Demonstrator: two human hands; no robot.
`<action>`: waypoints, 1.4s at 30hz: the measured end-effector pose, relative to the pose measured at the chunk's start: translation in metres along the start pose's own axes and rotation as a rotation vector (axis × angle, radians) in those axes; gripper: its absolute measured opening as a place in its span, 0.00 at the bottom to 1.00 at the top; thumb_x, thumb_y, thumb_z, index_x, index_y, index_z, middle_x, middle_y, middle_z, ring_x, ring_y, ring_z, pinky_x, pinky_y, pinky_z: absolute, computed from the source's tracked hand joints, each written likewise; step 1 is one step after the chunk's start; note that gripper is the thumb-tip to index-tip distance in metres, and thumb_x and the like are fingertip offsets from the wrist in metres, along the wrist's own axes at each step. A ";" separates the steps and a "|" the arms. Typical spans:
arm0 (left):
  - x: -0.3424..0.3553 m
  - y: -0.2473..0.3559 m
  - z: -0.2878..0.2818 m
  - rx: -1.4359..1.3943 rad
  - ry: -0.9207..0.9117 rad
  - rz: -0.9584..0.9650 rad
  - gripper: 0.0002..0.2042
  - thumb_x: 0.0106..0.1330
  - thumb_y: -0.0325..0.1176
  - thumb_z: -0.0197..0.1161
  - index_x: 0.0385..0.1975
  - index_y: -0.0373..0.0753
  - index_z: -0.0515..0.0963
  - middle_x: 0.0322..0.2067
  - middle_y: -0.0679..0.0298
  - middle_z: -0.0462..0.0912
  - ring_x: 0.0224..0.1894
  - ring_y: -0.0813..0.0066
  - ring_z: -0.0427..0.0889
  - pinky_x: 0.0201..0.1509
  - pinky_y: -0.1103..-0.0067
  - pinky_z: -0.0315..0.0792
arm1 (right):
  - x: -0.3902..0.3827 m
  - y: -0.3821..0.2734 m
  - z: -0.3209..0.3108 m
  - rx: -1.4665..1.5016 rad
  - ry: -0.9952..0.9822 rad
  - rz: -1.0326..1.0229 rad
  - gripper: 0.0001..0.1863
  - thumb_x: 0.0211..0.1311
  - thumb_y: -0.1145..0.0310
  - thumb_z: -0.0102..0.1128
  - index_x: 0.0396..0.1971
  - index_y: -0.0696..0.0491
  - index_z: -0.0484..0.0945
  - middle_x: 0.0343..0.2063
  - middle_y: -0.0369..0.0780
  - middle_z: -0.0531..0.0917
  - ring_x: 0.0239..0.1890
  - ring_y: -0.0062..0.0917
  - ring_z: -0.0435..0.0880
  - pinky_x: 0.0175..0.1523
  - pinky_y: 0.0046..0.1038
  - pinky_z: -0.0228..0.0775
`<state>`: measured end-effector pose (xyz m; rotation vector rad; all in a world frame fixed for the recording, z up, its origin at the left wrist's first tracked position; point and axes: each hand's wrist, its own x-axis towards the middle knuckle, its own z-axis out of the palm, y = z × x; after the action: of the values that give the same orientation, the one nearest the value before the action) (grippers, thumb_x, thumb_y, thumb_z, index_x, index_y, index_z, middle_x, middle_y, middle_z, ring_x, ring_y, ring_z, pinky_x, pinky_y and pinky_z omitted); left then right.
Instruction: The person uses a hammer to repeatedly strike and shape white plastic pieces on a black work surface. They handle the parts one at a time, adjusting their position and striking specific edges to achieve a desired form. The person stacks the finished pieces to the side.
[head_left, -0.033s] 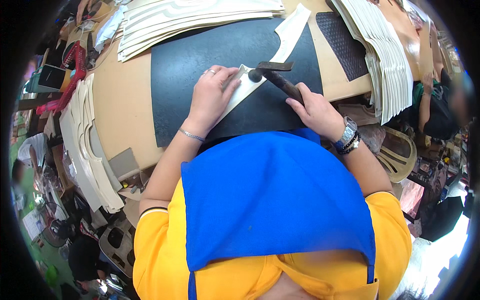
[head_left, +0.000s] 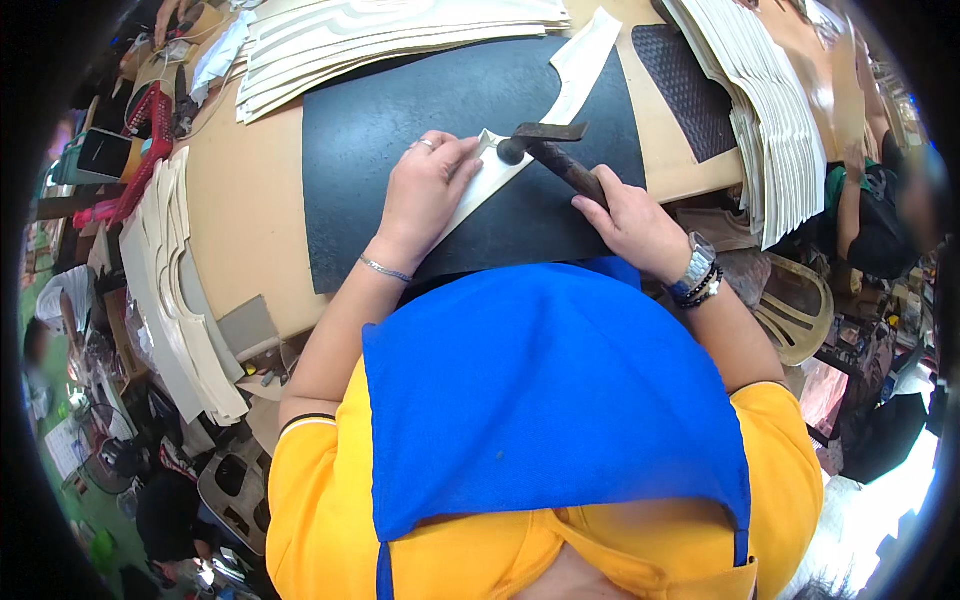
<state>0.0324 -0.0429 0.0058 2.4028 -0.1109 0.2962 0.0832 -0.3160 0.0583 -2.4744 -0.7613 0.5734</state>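
Observation:
A long, curved cream piece (head_left: 578,82) lies slantwise across a dark mat (head_left: 375,125). With bent fingers pinched together, my left hand (head_left: 422,195) holds the piece at its left edge, where a bit of the edge stands up folded. My right hand (head_left: 640,225) is wrapped round the dark handle of a hammer (head_left: 565,168). Its round face rests on or just over the cream piece, close to my left fingertips; whether they touch cannot be told. The hammer's flat, blade-like end points right.
Stacked cream sheets (head_left: 400,45) sit behind the mat. More cut pieces are piled on the right (head_left: 775,130) and along the left table edge (head_left: 170,270). A black textured sheet (head_left: 685,90) lies right of the mat. Beyond are a red basket (head_left: 150,150), a plastic chair (head_left: 795,310) and other people.

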 end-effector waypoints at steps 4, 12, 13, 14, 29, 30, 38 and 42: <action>0.000 0.005 0.004 0.175 0.001 0.117 0.12 0.67 0.31 0.63 0.49 0.40 0.83 0.42 0.55 0.81 0.43 0.55 0.82 0.48 0.68 0.78 | 0.012 -0.015 -0.011 0.052 0.195 -0.175 0.17 0.72 0.57 0.55 0.44 0.57 0.68 0.24 0.56 0.82 0.31 0.56 0.82 0.36 0.51 0.72; -0.005 0.011 -0.012 0.094 -0.118 0.003 0.16 0.65 0.24 0.58 0.52 0.35 0.81 0.43 0.49 0.78 0.44 0.52 0.81 0.51 0.66 0.77 | 0.039 -0.007 0.000 0.126 0.191 -0.197 0.20 0.73 0.53 0.53 0.47 0.56 0.69 0.27 0.55 0.83 0.34 0.54 0.83 0.38 0.50 0.73; -0.009 0.011 -0.011 0.095 -0.099 0.013 0.16 0.64 0.24 0.58 0.52 0.35 0.80 0.43 0.49 0.78 0.44 0.52 0.81 0.51 0.66 0.76 | 0.034 -0.010 0.001 0.195 0.153 -0.211 0.20 0.73 0.53 0.53 0.47 0.57 0.69 0.27 0.55 0.83 0.34 0.54 0.83 0.38 0.49 0.72; -0.010 0.009 -0.013 0.062 -0.118 0.014 0.16 0.64 0.24 0.59 0.52 0.34 0.80 0.43 0.49 0.79 0.44 0.52 0.81 0.51 0.66 0.76 | 0.035 -0.010 -0.002 0.142 0.123 -0.176 0.20 0.73 0.53 0.53 0.46 0.57 0.69 0.27 0.55 0.83 0.34 0.54 0.83 0.38 0.49 0.72; -0.039 0.010 -0.042 0.021 -0.152 -0.009 0.15 0.64 0.21 0.57 0.50 0.34 0.80 0.44 0.53 0.79 0.43 0.55 0.81 0.49 0.70 0.76 | 0.028 -0.031 -0.002 -0.095 -0.042 -0.207 0.18 0.71 0.56 0.56 0.49 0.54 0.70 0.35 0.52 0.83 0.38 0.51 0.83 0.40 0.47 0.75; -0.040 0.009 -0.044 -0.011 -0.147 -0.015 0.14 0.64 0.21 0.58 0.49 0.34 0.81 0.42 0.54 0.80 0.42 0.56 0.82 0.48 0.70 0.76 | 0.027 -0.029 0.000 -0.068 -0.029 -0.240 0.18 0.71 0.55 0.56 0.49 0.54 0.70 0.36 0.51 0.83 0.38 0.50 0.83 0.40 0.46 0.75; -0.058 0.003 -0.051 -0.093 -0.059 -0.130 0.07 0.62 0.27 0.70 0.37 0.34 0.85 0.31 0.59 0.82 0.32 0.70 0.83 0.38 0.76 0.77 | 0.027 -0.044 0.002 -0.191 -0.129 -0.185 0.19 0.72 0.52 0.54 0.48 0.53 0.70 0.34 0.51 0.84 0.37 0.50 0.84 0.41 0.47 0.76; -0.063 0.002 -0.048 -0.089 -0.030 -0.192 0.06 0.61 0.28 0.72 0.33 0.33 0.84 0.29 0.61 0.82 0.30 0.72 0.83 0.36 0.77 0.76 | 0.030 -0.037 0.009 -0.049 -0.039 -0.308 0.19 0.72 0.51 0.53 0.46 0.53 0.70 0.32 0.51 0.84 0.35 0.50 0.84 0.41 0.46 0.76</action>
<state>-0.0377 -0.0131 0.0267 2.3085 0.0915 0.1628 0.0863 -0.2678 0.0640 -2.3302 -1.1568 0.4940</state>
